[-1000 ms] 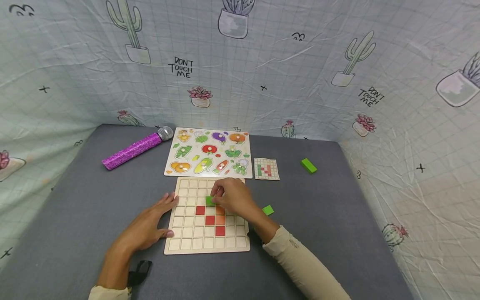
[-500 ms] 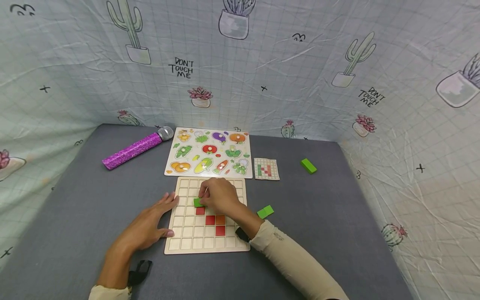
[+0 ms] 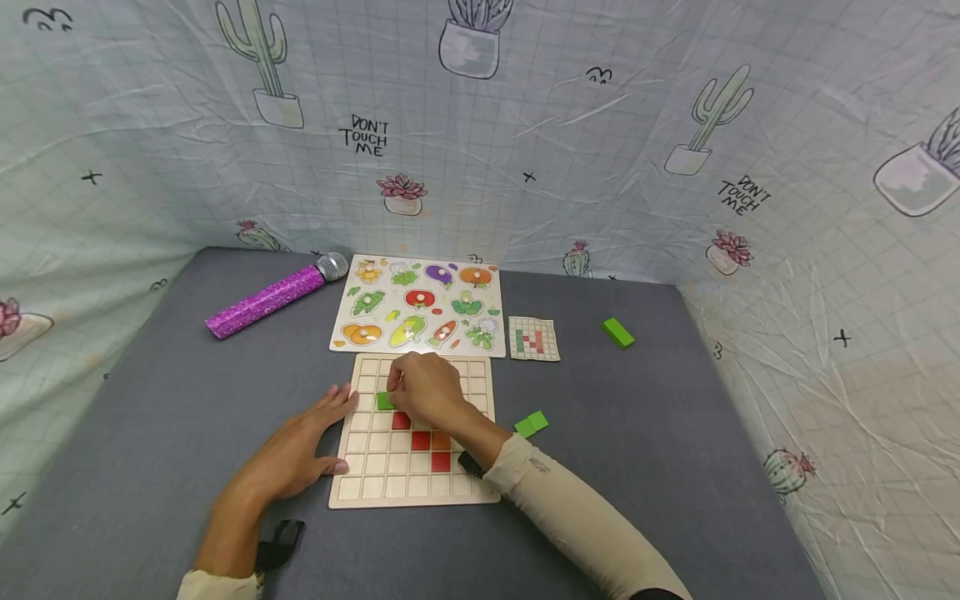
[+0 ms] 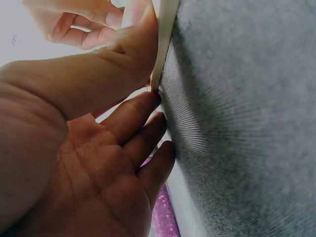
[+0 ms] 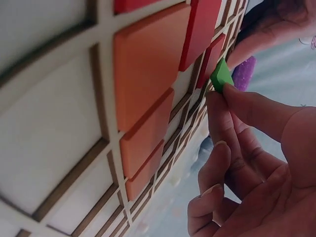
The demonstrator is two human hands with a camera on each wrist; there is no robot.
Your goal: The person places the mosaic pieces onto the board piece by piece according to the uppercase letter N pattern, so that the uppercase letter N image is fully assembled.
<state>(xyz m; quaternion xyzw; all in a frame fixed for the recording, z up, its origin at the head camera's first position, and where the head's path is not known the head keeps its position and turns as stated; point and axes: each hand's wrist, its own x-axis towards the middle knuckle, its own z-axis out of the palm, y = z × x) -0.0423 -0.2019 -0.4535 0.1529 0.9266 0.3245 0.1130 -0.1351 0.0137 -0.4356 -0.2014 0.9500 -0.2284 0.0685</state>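
Observation:
A wooden grid board point(image 3: 375, 492) lies in front of the person. Its grid holds red tiles point(image 3: 440, 462) in a diagonal, with orange tiles point(image 5: 148, 64) beside them, partly covered by the right hand in the head view. Between thumb and fingertips, the right hand point(image 3: 426, 387) pinches a green square tile point(image 3: 385, 401) over the upper left cells. In the right wrist view that green tile is tilted close above the board, near a red tile. The left hand point(image 3: 296, 454) rests along the board's left edge, fingers extended, thumb at the lower side.
Two green tiles point(image 3: 531, 424) lie right of the board, and a green block point(image 3: 618, 333) farther back. A small pattern card point(image 3: 534, 339) sits beside a vegetable puzzle board point(image 3: 417, 304) behind the grid. A purple glittery microphone point(image 3: 270, 298) lies at back left.
The right hand has moved left across the board with a green tile. The orange tiles it passed over are differently covered. The left hand has stayed in place.

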